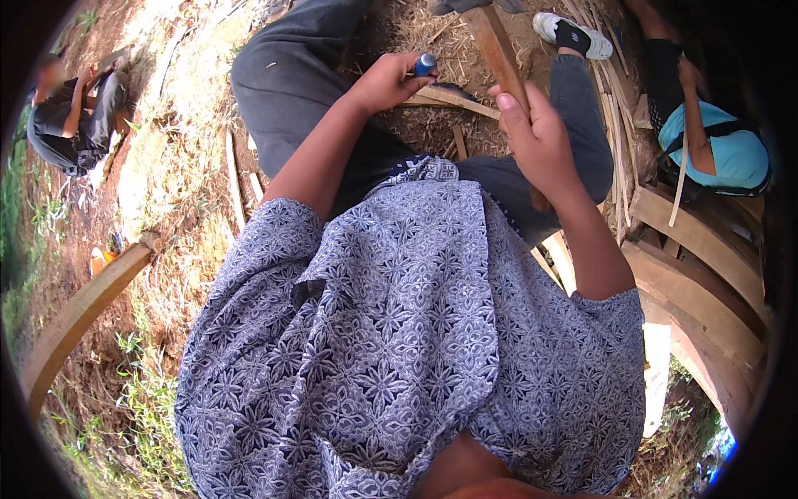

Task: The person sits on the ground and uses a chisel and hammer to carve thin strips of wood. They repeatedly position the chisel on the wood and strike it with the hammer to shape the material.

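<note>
My left hand (391, 81) is closed round a blue-handled chisel (426, 63); its round butt end points up and its lower part is mostly hidden. My right hand (539, 137) grips the wooden handle of a hammer (492, 41), held slantwise. The hammer's dark head is partly cut off by the top edge of the view. Below and between both hands lies a pale strip of wood (465, 101), close under the chisel. My legs are bent on either side of it.
Long thin strips (615, 141) lie to the right. Curved timber pieces (698, 283) are stacked at my right. Another curved beam (79, 320) stands at the left. One person (79, 116) sits far left; another in a turquoise shirt (723, 150) is at the right.
</note>
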### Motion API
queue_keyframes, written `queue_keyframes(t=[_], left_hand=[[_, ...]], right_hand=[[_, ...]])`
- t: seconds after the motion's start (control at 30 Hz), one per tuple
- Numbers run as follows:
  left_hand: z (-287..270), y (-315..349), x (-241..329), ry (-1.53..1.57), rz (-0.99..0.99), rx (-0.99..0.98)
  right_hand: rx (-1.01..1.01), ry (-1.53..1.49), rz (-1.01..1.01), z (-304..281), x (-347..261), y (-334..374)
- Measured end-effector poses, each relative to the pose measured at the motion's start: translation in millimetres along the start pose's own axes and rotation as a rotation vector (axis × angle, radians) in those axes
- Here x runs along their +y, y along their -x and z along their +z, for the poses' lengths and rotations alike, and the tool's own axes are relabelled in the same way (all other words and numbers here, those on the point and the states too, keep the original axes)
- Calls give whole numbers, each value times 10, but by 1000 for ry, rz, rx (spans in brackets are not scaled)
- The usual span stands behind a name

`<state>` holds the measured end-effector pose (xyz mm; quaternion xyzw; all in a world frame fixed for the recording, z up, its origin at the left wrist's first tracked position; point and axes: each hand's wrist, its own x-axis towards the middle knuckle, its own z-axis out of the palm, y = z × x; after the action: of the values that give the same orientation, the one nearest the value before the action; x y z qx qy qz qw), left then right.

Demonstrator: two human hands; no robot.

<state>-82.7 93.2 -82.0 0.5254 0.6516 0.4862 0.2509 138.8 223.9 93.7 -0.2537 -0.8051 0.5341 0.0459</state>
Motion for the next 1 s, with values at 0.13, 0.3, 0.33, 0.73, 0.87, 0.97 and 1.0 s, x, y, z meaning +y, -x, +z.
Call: queue_keyframes(t=[0.13, 0.3, 0.33, 0.73, 0.87, 0.97, 1.0], left_hand=[[19, -36, -5, 1, 10, -10], [-47, -97, 17, -10, -9, -12], [-18, -86, -16, 11, 35, 26], [-75, -156, -34, -18, -54, -72], [3, -58, 3, -92, -32, -83], [-37, -102, -49, -28, -1, -21], [-27, -101, -64, -45, -5, -44]], right_hand=[[96, -104, -108, -12, -44, 120], [-2, 141, -38, -46, 52, -43], [51, 87, -62, -41, -1, -30], [214, -39, -256, 94, 76, -110], [-155, 287, 76, -64, 118, -118], [114, -13, -154, 15, -64, 38], [106, 6, -135, 14, -2, 48]])
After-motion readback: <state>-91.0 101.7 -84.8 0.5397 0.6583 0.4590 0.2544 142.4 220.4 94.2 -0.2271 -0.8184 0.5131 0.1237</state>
